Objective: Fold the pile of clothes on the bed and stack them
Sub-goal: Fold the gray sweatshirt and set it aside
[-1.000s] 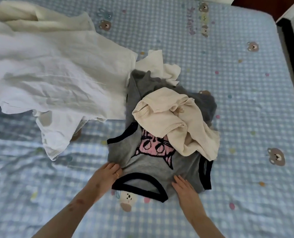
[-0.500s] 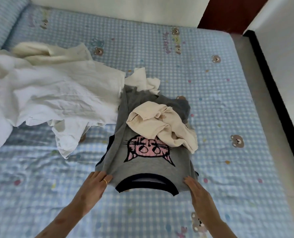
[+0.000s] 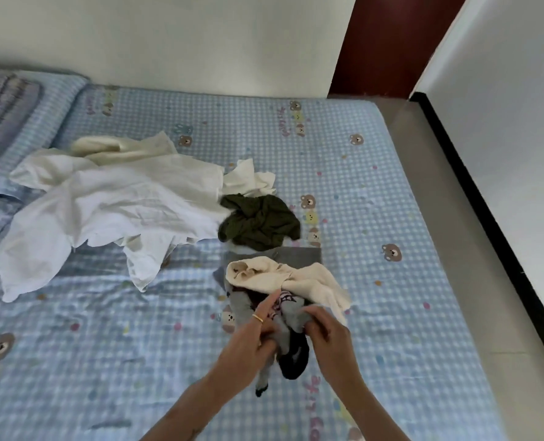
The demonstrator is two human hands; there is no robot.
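Both hands clench the grey top (image 3: 291, 316) — left hand (image 3: 251, 342) and right hand (image 3: 329, 337) bunch it near the neckline, lifted off the bed (image 3: 375, 192), probably to shake it free. Cream knit (image 3: 299, 280) rides on it — olive garment (image 3: 259, 222) and white clothes (image 3: 114, 198) lie unfolded beyond.

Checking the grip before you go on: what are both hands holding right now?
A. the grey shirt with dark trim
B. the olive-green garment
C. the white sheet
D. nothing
A: the left hand and right hand both grip the bunched grey shirt, with the cream garment draped over its far end.
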